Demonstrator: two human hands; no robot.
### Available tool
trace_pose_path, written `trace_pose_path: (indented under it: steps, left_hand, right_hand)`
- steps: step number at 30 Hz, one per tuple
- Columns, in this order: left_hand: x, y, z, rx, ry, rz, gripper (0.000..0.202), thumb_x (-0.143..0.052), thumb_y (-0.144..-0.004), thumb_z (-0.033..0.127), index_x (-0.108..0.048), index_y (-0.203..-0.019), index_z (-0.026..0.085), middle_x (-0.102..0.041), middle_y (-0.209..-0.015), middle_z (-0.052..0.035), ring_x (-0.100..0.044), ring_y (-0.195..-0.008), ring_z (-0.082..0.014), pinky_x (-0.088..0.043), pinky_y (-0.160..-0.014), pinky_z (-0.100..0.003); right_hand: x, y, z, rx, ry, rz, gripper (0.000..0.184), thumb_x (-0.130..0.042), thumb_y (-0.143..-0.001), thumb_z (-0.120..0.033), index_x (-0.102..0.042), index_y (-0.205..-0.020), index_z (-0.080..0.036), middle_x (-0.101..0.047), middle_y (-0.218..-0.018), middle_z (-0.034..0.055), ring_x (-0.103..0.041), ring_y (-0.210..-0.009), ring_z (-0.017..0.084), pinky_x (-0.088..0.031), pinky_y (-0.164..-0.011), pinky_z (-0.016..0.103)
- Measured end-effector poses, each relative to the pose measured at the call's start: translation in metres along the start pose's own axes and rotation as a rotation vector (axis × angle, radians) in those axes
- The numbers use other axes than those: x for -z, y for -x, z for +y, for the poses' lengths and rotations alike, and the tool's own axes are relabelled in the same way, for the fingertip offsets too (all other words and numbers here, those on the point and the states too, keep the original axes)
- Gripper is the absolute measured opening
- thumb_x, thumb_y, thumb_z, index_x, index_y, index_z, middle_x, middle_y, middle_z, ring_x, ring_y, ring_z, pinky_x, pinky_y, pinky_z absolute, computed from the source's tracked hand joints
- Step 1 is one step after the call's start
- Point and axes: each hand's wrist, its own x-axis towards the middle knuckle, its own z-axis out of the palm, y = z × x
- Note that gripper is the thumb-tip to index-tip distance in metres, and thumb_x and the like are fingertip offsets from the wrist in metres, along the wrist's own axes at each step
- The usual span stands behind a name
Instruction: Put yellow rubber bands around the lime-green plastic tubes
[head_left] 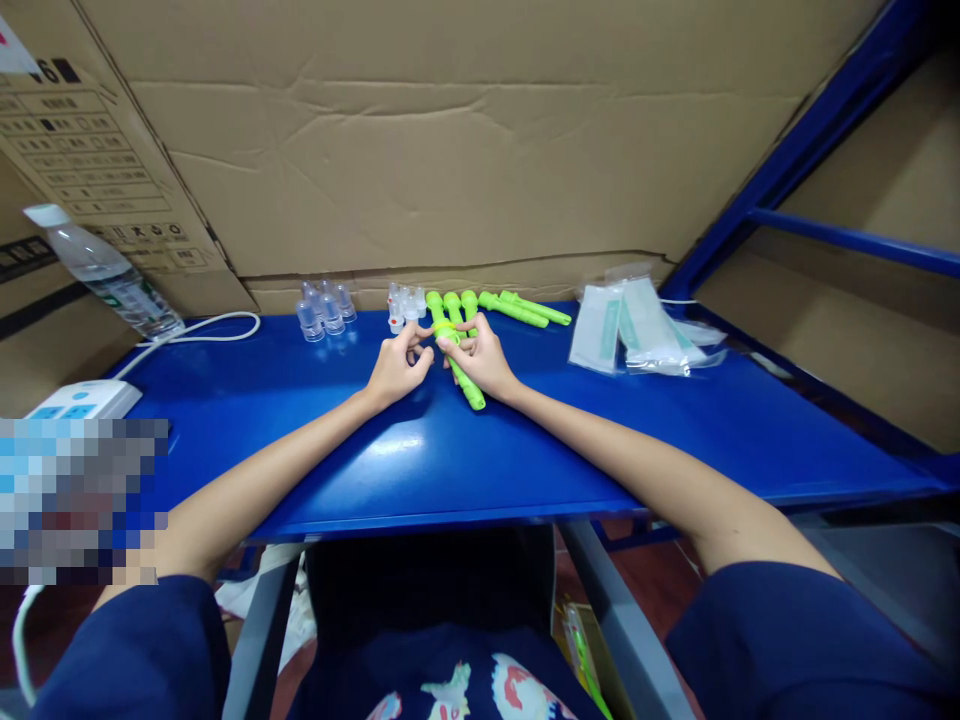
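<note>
A lime-green plastic handle with a wide round head (468, 386) slants toward me over the blue table. Wrapped round it just below the head is my right hand (484, 360), its thumb on top. My left hand (400, 366) is curled, with its index finger pressed to the left rim of the head, where a yellowish ring (445, 328) shows. Just behind my hands lie several similar green handles (451, 301), and two or so more (525, 309) rest to the right. Small clear-and-white plastic pieces (406, 305), one with a red dot, stand behind my left hand.
Several clear plastic domed pieces (325, 311) stand at the back left of the blue table (420, 480). Clear packets (637, 325) lie at the right. A water bottle (112, 275), a white cable and a power strip (94, 400) are at the left. Cardboard (465, 170) walls the back.
</note>
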Motion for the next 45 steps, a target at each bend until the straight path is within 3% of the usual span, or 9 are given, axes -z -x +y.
trace_pose_path:
  steps: [4,9,14,18,23,31,40,45]
  left_hand:
    - [-0.001,0.001,0.000,-0.001,0.007,0.004,0.022,-0.058,-0.083,0.021,-0.061,-0.105,0.016,-0.073,-0.073,-0.0019,-0.062,-0.056,-0.0123,-0.047,-0.059,-0.024]
    - [-0.001,0.002,0.000,-0.011,0.013,-0.012,0.047,-0.057,-0.083,0.019,-0.057,-0.130,0.017,-0.078,-0.105,-0.0089,-0.063,-0.055,-0.0101,-0.049,-0.059,-0.023]
    - [-0.001,0.002,0.000,-0.096,-0.083,-0.107,0.056,-0.056,-0.085,0.022,-0.057,-0.140,0.013,-0.076,-0.080,-0.0027,-0.057,-0.055,-0.0115,-0.050,-0.066,-0.024]
    - [-0.002,0.002,-0.001,-0.149,-0.115,-0.128,0.057,-0.054,-0.088,0.024,-0.056,-0.143,0.009,-0.076,-0.086,-0.0060,-0.062,-0.066,-0.0147,-0.052,-0.074,-0.027]
    - [-0.003,0.002,-0.002,-0.149,-0.139,-0.106,0.052,-0.054,-0.087,0.023,-0.060,-0.138,0.011,-0.076,-0.085,-0.0051,-0.063,-0.065,-0.0144,-0.053,-0.075,-0.028]
    - [-0.002,0.000,-0.006,-0.045,-0.115,0.006,0.030,-0.055,-0.092,0.032,-0.069,-0.111,0.014,-0.071,-0.070,-0.0024,-0.061,-0.056,-0.0138,-0.047,-0.060,-0.025]
    - [-0.003,-0.002,-0.013,0.014,0.007,0.053,0.018,-0.060,-0.091,0.031,-0.066,-0.099,0.016,-0.071,-0.069,-0.0021,-0.064,-0.057,-0.0137,-0.045,-0.057,-0.024]
    - [-0.003,-0.002,-0.015,0.040,-0.007,0.051,0.013,-0.064,-0.089,0.027,-0.065,-0.093,0.015,-0.070,-0.069,-0.0020,-0.062,-0.056,-0.0131,-0.045,-0.058,-0.025]
  right_hand:
    - [0.000,0.000,-0.001,-0.014,0.006,-0.010,0.062,-0.073,-0.078,-0.070,-0.034,-0.101,-0.028,-0.062,-0.061,-0.0049,-0.057,-0.038,0.017,-0.047,-0.033,0.032]
    - [0.000,0.000,-0.002,-0.002,-0.017,-0.020,0.062,-0.071,-0.079,-0.070,-0.035,-0.107,-0.028,-0.061,-0.061,-0.0063,-0.056,-0.037,0.016,-0.046,-0.032,0.030]
    - [0.000,-0.001,-0.002,-0.017,-0.026,0.005,0.062,-0.071,-0.080,-0.068,-0.034,-0.109,-0.027,-0.062,-0.060,-0.0076,-0.057,-0.037,0.015,-0.048,-0.035,0.027]
    - [-0.001,-0.002,-0.001,-0.026,-0.036,0.029,0.062,-0.073,-0.079,-0.066,-0.032,-0.104,-0.027,-0.062,-0.058,-0.0082,-0.057,-0.037,0.015,-0.046,-0.034,0.027]
    - [-0.001,-0.002,0.001,-0.035,-0.037,0.036,0.062,-0.073,-0.078,-0.067,-0.030,-0.101,-0.028,-0.062,-0.058,-0.0093,-0.057,-0.036,0.016,-0.046,-0.034,0.028]
    - [0.000,0.000,0.000,-0.034,-0.024,-0.038,0.059,-0.075,-0.079,-0.064,-0.033,-0.101,-0.028,-0.061,-0.058,-0.0078,-0.056,-0.035,0.015,-0.044,-0.029,0.028]
    - [0.000,0.001,-0.005,-0.054,-0.026,-0.047,0.065,-0.076,-0.077,-0.063,-0.037,-0.111,-0.026,-0.063,-0.059,-0.0064,-0.056,-0.035,0.015,-0.045,-0.030,0.027]
    - [-0.001,0.002,-0.004,-0.054,0.011,-0.035,0.062,-0.075,-0.076,-0.066,-0.041,-0.106,-0.024,-0.065,-0.060,-0.0029,-0.057,-0.036,0.016,-0.046,-0.032,0.028]
